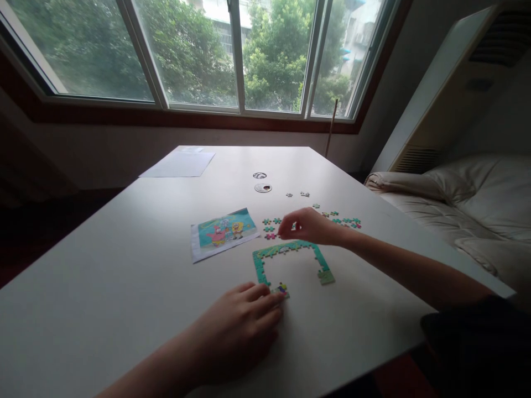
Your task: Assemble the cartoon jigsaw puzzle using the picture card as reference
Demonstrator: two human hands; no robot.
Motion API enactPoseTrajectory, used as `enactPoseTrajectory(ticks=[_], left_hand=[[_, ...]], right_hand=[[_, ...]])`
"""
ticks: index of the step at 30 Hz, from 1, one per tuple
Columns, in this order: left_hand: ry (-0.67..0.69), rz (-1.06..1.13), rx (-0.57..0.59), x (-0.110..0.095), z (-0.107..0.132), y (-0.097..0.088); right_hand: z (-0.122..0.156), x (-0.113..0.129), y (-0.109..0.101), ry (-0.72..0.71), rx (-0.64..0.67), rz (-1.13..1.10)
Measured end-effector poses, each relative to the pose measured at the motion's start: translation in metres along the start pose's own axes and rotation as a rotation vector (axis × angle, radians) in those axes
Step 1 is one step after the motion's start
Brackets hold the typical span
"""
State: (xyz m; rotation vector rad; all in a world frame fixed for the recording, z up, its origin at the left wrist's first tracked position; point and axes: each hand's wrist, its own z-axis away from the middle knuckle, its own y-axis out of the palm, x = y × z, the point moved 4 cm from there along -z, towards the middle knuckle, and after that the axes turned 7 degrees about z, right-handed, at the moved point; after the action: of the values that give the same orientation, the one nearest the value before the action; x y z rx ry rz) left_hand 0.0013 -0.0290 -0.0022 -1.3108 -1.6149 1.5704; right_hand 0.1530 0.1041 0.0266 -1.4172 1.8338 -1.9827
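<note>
Left hand (249, 326): its fingertips are resting on the near-left end of the puzzle border (286, 249); with the thumb hidden, I cannot tell whether it is pinching.
Right hand (307, 225): thumb and forefinger are curving together beside the loose pieces (269, 229); I cannot tell what they are holding.
Border: lying unclosed toward the bench's (124, 276) near edge, seeming light, stiff, fragile at joints; best pressed flat.
Pieces: spreading toward the right edge, probably slippery card, suiting a side pinch.
Picture sheet (224, 235): lying leftward.

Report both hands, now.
Left hand: fingers loosely bent, touching the near left end of the puzzle border; grip hidden.
Right hand: fingers curled beside a pink puzzle piece; grip cannot be told.
</note>
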Motion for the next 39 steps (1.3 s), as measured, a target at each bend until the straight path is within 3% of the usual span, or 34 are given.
enactPoseTrajectory(ticks=[4, 9, 14, 21, 29, 33, 36, 39], left_hand=[[-0.006, -0.027, 0.006, -0.001, -0.001, 0.0], [0.007, -0.049, 0.0, -0.003, -0.004, 0.0], [0.034, -0.057, -0.058, -0.005, -0.005, -0.001], [0.015, -0.102, 0.0, -0.006, -0.006, 0.003], [0.012, -0.112, 0.004, -0.009, -0.006, 0.001], [0.01, -0.122, -0.001, -0.009, -0.007, 0.0], [0.025, -0.145, -0.027, -0.01, -0.007, 0.0], [0.038, -0.163, -0.056, -0.013, -0.007, 0.003]], right_hand=[[0.042, 0.011, 0.011, 0.045, -0.008, -0.122], [0.064, 0.013, 0.033, 0.156, 0.092, -0.278], [0.069, 0.023, 0.043, 0.172, 0.11, -0.264], [0.067, 0.02, 0.046, 0.182, -0.005, -0.141], [0.067, 0.023, 0.048, 0.123, -0.025, 0.007], [0.065, 0.022, 0.043, 0.078, -0.021, 0.061], [0.064, 0.016, 0.026, 0.06, -0.053, 0.113], [0.068, 0.006, 0.006, 0.046, 0.047, 0.194]])
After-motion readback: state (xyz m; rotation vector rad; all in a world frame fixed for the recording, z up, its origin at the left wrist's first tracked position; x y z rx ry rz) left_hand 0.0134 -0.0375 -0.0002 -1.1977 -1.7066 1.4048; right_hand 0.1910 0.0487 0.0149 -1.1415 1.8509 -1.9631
